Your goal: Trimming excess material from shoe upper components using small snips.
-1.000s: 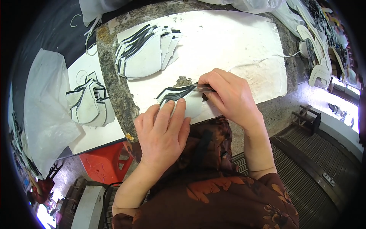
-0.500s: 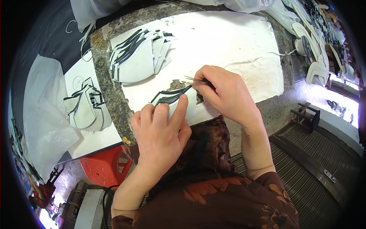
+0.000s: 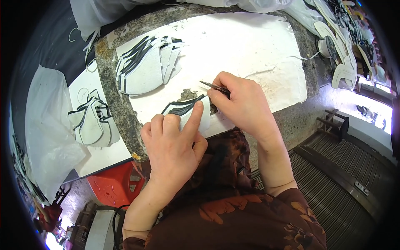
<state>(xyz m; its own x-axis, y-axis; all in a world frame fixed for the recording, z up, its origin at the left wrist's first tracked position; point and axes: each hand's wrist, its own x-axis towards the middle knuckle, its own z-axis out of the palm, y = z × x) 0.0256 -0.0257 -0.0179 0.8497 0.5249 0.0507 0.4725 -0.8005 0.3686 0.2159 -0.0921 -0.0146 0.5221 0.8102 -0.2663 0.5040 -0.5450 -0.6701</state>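
Note:
A white fabric piece with black edging (image 3: 205, 111), like a shoe-upper part, lies at the near edge of the white board. My left hand (image 3: 171, 143) presses it down, index finger stretched along the black trim and the other fingers bent apart. My right hand (image 3: 243, 106) is closed around a slim pointed metal tool (image 3: 214, 86), whose tip points up and left. Whether it is tweezers or small scissors I cannot tell. The right thumb and fingertips are close to the piece's right corner. A fanned stack of similar pieces (image 3: 143, 77) lies farther left.
A worn white board (image 3: 250, 46) covers a speckled stone slab (image 3: 125, 112). To the left are more edged pieces (image 3: 91, 127) on a white sheet and a translucent plastic bag (image 3: 50, 137). A red stool (image 3: 114, 187) stands below. A thread spool (image 3: 326, 49) sits at right.
The pointed tool has turned in my right hand and shows more of its length. My right hand has shifted slightly left; my left index finger stays on the piece.

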